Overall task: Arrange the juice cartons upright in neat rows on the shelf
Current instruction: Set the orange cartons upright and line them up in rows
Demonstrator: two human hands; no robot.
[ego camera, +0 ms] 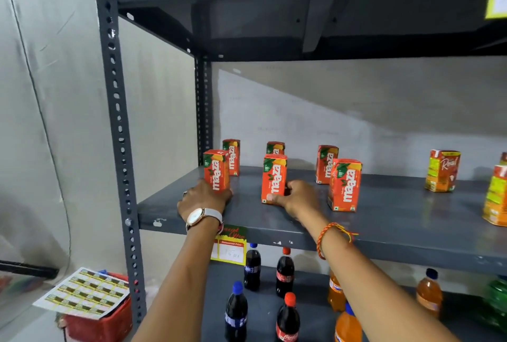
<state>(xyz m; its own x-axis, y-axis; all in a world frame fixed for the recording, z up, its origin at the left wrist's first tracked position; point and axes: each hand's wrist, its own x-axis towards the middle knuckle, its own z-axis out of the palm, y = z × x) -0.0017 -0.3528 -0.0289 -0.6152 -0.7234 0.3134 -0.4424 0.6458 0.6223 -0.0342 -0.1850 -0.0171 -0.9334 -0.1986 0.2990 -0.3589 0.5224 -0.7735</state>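
Note:
Several small orange juice cartons stand upright in two rows on the grey metal shelf. My left hand, with a wristwatch, holds the base of the front left carton. My right hand grips the bottom of the front middle carton, thumb across its front. A third front carton stands free to the right. Behind them stand the back left carton, the back middle carton, partly hidden, and the back right carton.
Two taller juice cartons of another brand stand at the shelf's right end. A price tag hangs from the shelf edge. Cola and orange soda bottles fill the shelf below. The upright post is left; a red basket sits on the floor.

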